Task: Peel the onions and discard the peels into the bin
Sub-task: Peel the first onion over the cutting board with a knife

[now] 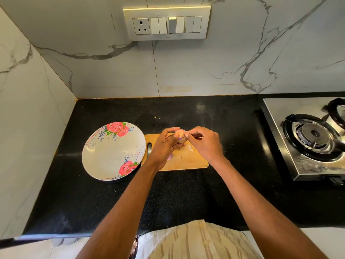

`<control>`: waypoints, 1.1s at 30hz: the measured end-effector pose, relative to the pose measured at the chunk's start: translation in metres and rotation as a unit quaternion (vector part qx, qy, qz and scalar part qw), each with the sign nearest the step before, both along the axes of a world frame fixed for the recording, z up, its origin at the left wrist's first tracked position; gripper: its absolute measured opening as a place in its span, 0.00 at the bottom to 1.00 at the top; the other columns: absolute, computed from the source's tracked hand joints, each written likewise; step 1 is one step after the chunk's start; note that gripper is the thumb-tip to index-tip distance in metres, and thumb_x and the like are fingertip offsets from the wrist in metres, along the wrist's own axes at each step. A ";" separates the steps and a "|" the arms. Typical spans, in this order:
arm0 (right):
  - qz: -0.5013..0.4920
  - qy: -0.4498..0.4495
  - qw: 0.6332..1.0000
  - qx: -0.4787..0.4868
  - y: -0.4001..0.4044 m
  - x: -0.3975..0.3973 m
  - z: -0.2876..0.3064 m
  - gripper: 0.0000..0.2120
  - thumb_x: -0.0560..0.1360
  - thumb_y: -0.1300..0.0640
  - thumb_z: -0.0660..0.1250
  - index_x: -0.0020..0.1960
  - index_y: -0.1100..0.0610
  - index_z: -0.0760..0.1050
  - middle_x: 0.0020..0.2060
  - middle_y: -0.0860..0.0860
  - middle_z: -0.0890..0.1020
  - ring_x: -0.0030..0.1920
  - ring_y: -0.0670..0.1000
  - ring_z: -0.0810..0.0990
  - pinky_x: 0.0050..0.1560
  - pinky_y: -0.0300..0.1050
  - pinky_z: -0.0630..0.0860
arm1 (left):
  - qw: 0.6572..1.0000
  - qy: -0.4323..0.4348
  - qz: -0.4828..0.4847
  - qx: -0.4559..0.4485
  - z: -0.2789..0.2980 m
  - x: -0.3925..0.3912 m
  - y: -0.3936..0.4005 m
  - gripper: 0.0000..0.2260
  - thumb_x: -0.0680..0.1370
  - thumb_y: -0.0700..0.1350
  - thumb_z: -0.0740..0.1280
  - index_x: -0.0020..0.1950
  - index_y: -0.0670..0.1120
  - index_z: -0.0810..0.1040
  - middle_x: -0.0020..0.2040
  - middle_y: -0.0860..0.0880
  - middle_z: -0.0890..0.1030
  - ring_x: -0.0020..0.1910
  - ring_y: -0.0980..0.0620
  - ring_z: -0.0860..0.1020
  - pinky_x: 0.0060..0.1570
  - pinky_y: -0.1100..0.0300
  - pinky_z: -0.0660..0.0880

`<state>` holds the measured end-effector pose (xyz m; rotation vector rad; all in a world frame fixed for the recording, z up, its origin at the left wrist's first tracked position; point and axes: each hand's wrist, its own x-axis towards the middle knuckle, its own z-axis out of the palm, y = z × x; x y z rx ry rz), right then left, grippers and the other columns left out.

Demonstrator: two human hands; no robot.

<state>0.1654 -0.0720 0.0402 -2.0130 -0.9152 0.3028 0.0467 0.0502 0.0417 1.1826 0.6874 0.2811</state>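
A small pale pink onion is held above the wooden cutting board. My left hand grips it from the left, fingers curled round it. My right hand is at the onion's right end, its fingertips pinching at the skin there. A thin dark object, maybe a knife handle, shows behind my right hand's fingers. Loose bits of pink peel lie on the board under my hands. No bin is in view.
A white plate with red roses sits left of the board on the black countertop. A steel gas stove stands at the right. Marble walls close the back and left; a switch panel is above.
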 end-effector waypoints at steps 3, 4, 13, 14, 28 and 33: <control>0.000 0.006 1.000 0.006 -0.001 -0.003 -0.001 0.05 0.76 0.56 0.74 0.51 0.54 0.85 0.43 0.43 0.84 0.47 0.33 0.80 0.43 0.24 0.73 | 1.000 -0.002 0.003 -0.011 -0.002 -0.001 -0.001 0.08 0.82 0.44 0.66 0.61 0.52 0.75 0.57 0.52 0.82 0.52 0.56 0.85 0.48 0.66 0.80; -0.003 0.010 1.000 0.009 -0.001 -0.004 -0.001 0.05 0.76 0.56 0.75 0.51 0.54 0.85 0.42 0.42 0.83 0.47 0.34 0.80 0.43 0.24 0.73 | 1.000 -0.002 0.001 -0.016 -0.003 -0.002 -0.001 0.08 0.82 0.44 0.66 0.61 0.52 0.75 0.58 0.51 0.82 0.54 0.55 0.84 0.48 0.65 0.80; -0.001 0.024 0.999 0.030 0.000 -0.001 0.001 0.07 0.78 0.57 0.73 0.56 0.53 0.84 0.47 0.41 0.84 0.50 0.34 0.80 0.48 0.25 0.74 | 0.999 -0.015 0.008 -0.032 -0.001 -0.002 0.001 0.10 0.82 0.45 0.66 0.63 0.52 0.74 0.62 0.47 0.81 0.58 0.49 0.83 0.51 0.63 0.80; 0.002 0.024 0.999 0.035 0.000 -0.002 0.002 0.09 0.78 0.57 0.73 0.57 0.53 0.83 0.48 0.42 0.84 0.51 0.34 0.80 0.48 0.26 0.75 | 1.000 -0.013 0.010 -0.026 -0.001 -0.002 0.001 0.11 0.82 0.46 0.67 0.63 0.52 0.74 0.61 0.48 0.82 0.57 0.51 0.84 0.51 0.63 0.80; -0.010 -0.014 0.998 0.055 0.005 -0.008 -0.002 0.13 0.74 0.61 0.76 0.56 0.57 0.77 0.44 0.47 0.85 0.45 0.36 0.82 0.46 0.26 0.76 | 1.000 -0.015 0.023 0.008 -0.004 -0.002 -0.002 0.12 0.81 0.45 0.69 0.63 0.52 0.74 0.62 0.49 0.81 0.59 0.52 0.82 0.49 0.64 0.79; -0.059 0.019 0.997 0.042 0.004 -0.001 -0.009 0.07 0.76 0.62 0.73 0.52 0.53 0.79 0.43 0.42 0.82 0.47 0.36 0.81 0.44 0.27 0.75 | 0.997 -0.037 0.034 -0.057 0.001 -0.003 -0.004 0.21 0.75 0.49 0.70 0.67 0.49 0.73 0.64 0.45 0.79 0.61 0.46 0.82 0.55 0.60 0.80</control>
